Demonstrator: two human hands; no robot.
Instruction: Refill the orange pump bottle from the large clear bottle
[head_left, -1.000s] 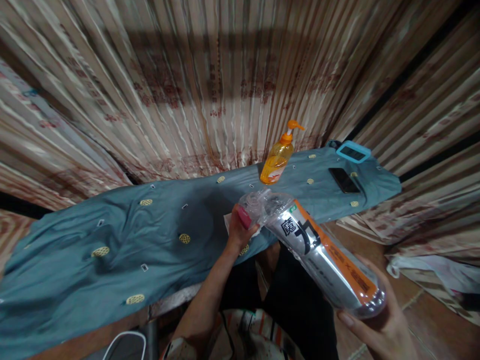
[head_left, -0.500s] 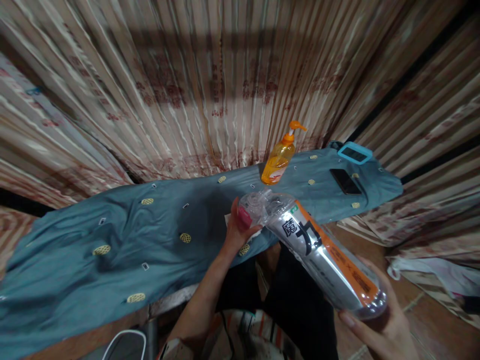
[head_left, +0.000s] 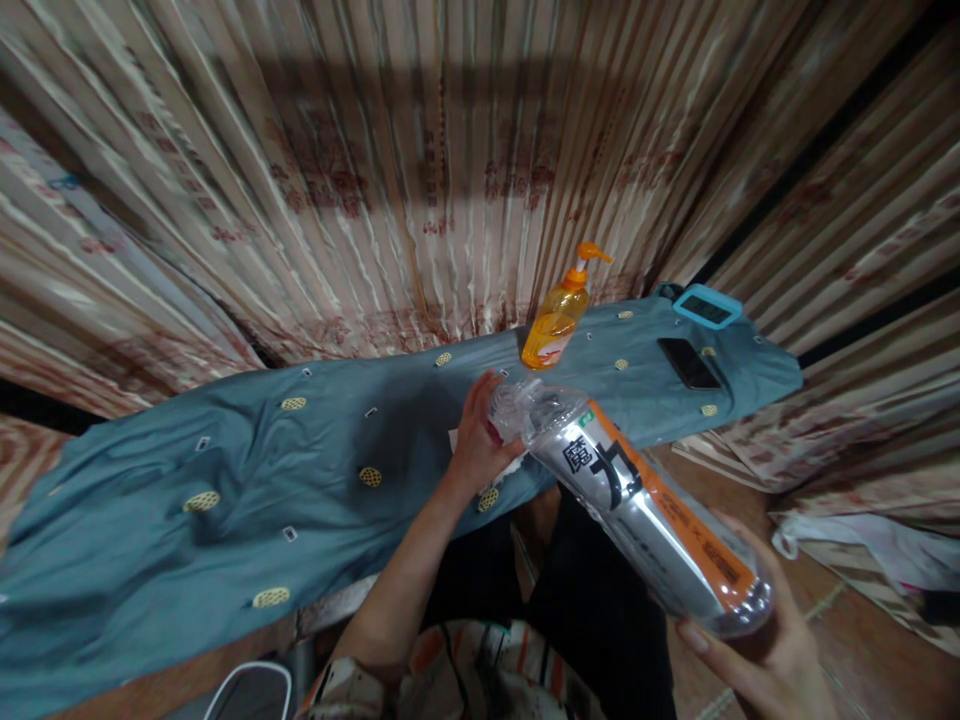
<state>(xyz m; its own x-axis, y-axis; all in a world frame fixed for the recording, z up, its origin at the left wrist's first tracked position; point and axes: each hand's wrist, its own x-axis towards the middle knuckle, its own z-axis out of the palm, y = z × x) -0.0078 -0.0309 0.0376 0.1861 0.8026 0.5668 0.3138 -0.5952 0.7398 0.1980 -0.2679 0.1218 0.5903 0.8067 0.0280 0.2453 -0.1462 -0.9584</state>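
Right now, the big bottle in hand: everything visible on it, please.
The large clear plastic bottle is held tilted, its neck end up and away toward the blue-covered table. Its label is silver and orange with bold dark characters. The right hand cups its base; the left hand closes around the neck end, hiding any cap. Whether it holds liquid cannot be told.

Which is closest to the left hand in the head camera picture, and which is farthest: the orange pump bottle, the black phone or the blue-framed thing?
From the left hand:
1. Orange pump bottle, standing on the cloth just beyond and to the right.
2. Black phone, lying flat farther right.
3. Blue-framed thing, at the far right end of the cloth, just past the phone.
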